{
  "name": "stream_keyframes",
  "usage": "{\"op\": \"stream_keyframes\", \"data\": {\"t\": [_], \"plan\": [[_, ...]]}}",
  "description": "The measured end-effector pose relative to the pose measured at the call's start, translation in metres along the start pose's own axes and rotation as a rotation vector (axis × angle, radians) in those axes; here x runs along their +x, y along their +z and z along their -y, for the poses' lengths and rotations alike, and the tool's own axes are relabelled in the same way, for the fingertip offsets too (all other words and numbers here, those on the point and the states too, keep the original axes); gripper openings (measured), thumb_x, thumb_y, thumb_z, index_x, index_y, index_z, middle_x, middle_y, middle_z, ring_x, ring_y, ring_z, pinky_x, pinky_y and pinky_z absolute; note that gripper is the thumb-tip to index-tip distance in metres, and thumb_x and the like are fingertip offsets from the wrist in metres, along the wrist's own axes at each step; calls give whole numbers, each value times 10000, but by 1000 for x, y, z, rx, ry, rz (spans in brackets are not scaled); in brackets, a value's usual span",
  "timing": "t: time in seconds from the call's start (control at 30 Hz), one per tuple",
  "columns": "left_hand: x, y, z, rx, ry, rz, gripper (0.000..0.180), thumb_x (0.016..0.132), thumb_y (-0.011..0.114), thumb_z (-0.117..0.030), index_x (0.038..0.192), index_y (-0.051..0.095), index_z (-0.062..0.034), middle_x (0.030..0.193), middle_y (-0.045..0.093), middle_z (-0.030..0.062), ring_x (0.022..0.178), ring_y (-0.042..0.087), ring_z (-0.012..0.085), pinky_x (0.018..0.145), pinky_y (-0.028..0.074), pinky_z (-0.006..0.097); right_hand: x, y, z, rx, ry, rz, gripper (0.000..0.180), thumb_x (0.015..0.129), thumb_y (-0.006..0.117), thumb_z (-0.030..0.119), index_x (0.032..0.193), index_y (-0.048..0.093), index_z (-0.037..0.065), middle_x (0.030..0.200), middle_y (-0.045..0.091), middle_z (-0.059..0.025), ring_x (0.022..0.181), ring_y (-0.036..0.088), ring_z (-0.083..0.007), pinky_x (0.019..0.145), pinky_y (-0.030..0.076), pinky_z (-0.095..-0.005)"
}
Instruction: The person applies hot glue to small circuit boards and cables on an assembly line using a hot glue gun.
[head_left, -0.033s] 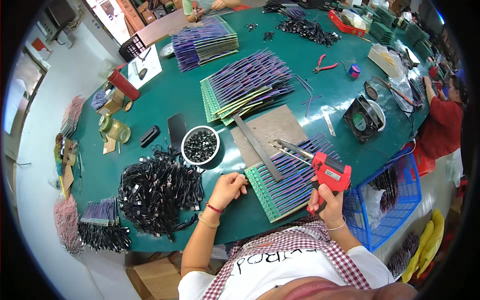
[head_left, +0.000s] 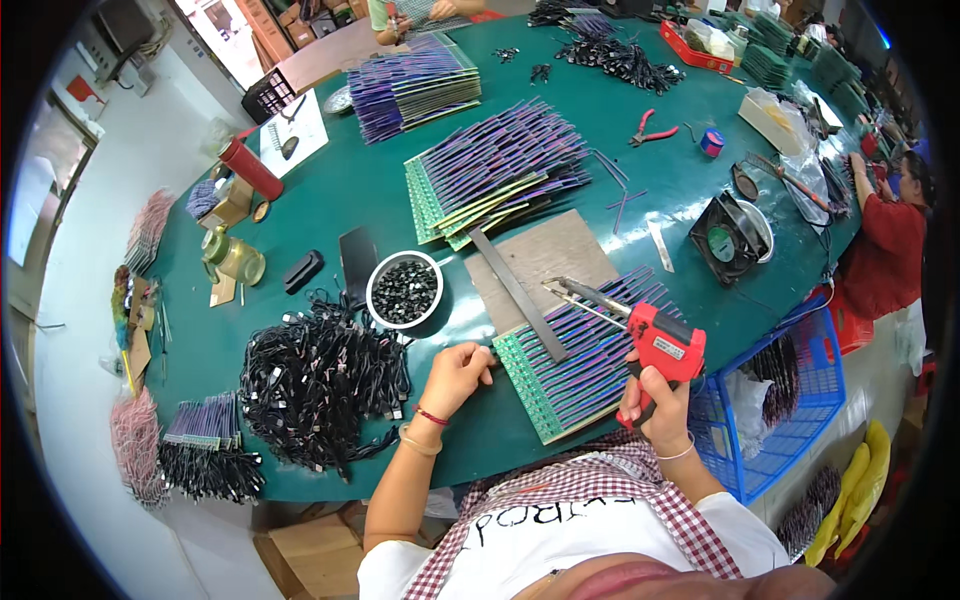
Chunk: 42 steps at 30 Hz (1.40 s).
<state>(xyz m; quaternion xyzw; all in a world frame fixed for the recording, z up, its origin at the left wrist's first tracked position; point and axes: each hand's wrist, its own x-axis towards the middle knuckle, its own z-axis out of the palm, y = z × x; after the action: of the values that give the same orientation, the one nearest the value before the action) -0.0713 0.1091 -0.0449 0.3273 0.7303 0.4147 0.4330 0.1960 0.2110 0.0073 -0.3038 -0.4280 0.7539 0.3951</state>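
Observation:
My right hand (head_left: pixel 660 412) is wrapped round the grip of a red and black soldering gun (head_left: pixel 664 343). The gun's thin metal tip points left, over the brown board (head_left: pixel 540 255). Below it lies a panel of green circuit boards (head_left: pixel 527 388) with rows of purple-blue wires (head_left: pixel 590 365) running to the right. A flat grey metal bar (head_left: pixel 517 296) rests slantwise across the wires and the brown board. My left hand (head_left: pixel 459 376) is closed beside the panel's upper left corner, fingertips pressed together; what they hold, if anything, is hidden.
Left of the panel stand a white bowl (head_left: pixel 404 290) of small black parts and a heap of black cables (head_left: pixel 315 385). Stacked wired panels (head_left: pixel 498 170) lie beyond. At right are a black fan (head_left: pixel 727 240), red-handled pliers (head_left: pixel 653 132) and a blue crate (head_left: pixel 780 400). Another person (head_left: pixel 888 235) works far right.

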Motion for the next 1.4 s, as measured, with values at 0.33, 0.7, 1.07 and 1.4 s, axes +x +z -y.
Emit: {"op": "stream_keyframes", "data": {"t": [0.33,0.7,1.07,1.4], "plan": [[-1,4,9,821,376,-489,165,777,629,-60,883,509,-19,875,485,165,822,548,350,638,479,438,4,-7,9,37,-39,2,265,875,536,134,1059,505,-54,551,511,-73,395,455,-123,404,429,-269],[2,2,13,920,347,-453,46,834,521,-39,857,486,-21,880,488,161,653,575,354,561,477,450,-6,-14,9,62,-73,-24,257,881,521,136,1066,492,-41,553,496,-72,396,445,-124,400,425,-273],[-2,-13,12,494,507,-367,77,837,562,-50,821,510,5,811,499,172,745,527,374,636,435,427,-11,-4,12,85,-49,-26,311,899,521,239,1073,487,-17,531,469,-59,390,421,-116,384,392,-261],[-68,32,-36,-572,161,147,34,851,587,2,870,560,9,739,590,69,624,597,137,570,515,259,-18,30,1,-48,42,211,333,811,635,6,1108,486,-15,821,584,-55,725,612,-133,658,505,-268]]}}
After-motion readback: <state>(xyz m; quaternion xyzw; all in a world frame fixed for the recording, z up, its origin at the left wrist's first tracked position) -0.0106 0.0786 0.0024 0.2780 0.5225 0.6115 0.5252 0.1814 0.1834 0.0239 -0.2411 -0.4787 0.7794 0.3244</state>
